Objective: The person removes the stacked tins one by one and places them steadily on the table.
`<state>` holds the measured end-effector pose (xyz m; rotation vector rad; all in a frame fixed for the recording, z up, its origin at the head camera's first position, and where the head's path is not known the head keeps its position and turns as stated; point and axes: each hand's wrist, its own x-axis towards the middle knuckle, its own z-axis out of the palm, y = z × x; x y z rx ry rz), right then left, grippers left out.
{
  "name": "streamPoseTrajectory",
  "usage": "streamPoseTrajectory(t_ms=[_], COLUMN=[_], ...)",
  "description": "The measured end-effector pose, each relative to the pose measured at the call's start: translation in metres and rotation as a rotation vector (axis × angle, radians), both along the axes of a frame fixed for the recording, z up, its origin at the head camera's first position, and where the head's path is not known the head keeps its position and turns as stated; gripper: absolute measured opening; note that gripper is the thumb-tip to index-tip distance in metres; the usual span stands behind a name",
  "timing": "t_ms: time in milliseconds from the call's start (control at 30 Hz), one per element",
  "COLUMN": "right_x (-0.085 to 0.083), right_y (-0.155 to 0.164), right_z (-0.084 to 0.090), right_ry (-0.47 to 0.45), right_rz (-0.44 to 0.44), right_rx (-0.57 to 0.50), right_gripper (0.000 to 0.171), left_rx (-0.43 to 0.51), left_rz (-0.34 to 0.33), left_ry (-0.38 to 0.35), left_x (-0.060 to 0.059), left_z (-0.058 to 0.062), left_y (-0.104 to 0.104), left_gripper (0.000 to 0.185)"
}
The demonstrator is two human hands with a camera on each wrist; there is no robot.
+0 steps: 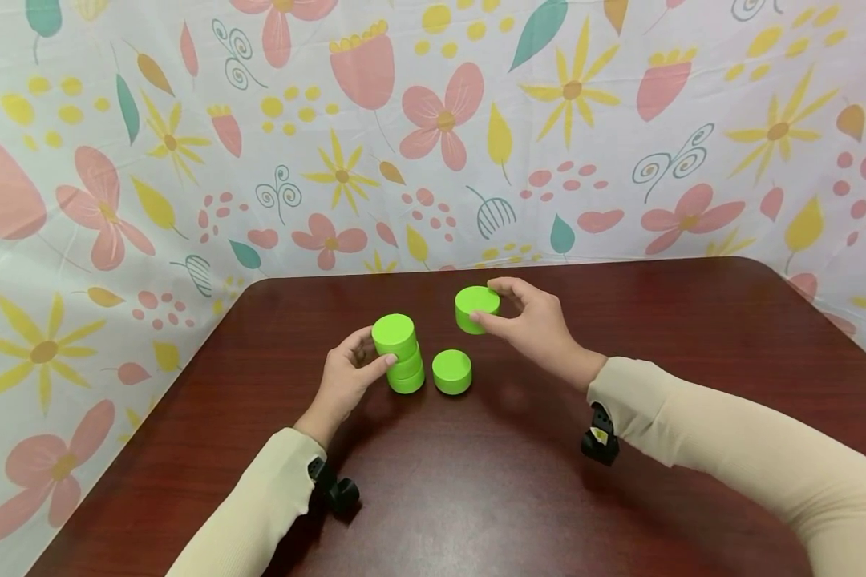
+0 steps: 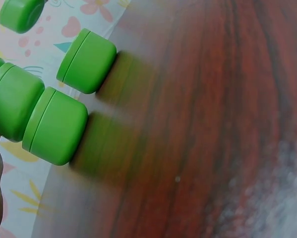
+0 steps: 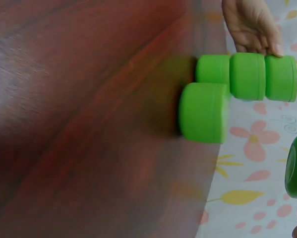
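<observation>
Three small round green lidded jars stand in a stack, the top jar (image 1: 395,336) sitting slightly off line from those below. My left hand (image 1: 341,383) grips that top jar from the left, thumb in front and fingers behind. Just right of the stack, a single green jar (image 1: 452,373) stands upright on the table, also visible as the nearer jar (image 3: 204,113) in the right wrist view. Above and behind it, my right hand (image 1: 537,320) holds another green jar (image 1: 472,309) in the air between thumb and fingers. The left wrist view shows the bottom jar (image 2: 56,128) resting on the wood.
A dark reddish-brown table (image 1: 433,497) with rounded far corners carries the jars. Behind it and to the left hangs a white cloth (image 1: 375,184) printed with flowers and leaves. A black wrist camera (image 1: 333,490) is strapped to the left sleeve, another (image 1: 600,437) to the right.
</observation>
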<state>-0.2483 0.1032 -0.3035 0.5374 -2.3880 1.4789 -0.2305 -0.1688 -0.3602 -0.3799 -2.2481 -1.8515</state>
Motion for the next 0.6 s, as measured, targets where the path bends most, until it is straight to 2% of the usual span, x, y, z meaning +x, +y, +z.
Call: streamPoseTrajectory(t_ms=[300,500,600], right_x=[0.005,0.008,0.009], right_y=[0.009,0.013,0.013], right_z=[-0.015,-0.025,-0.03], right_ry=[-0.017,-0.028,-0.032], right_rz=[-0.03,-0.027,-0.032], right_rx=[0.034,0.038,0.043], right_gripper=[0.052,0.053,0.053], left_rx=[0.034,-0.002,-0.018], left_rz=[-0.018,-0.004,0.003], left_ry=[-0.028,-0.028,-0.028], left_x=[0.0,0.012,0.015], left_z=[0.001,0.018,0.021], left_y=[0.002,0.008,0.008], left_gripper=[0.045,0.043,0.043])
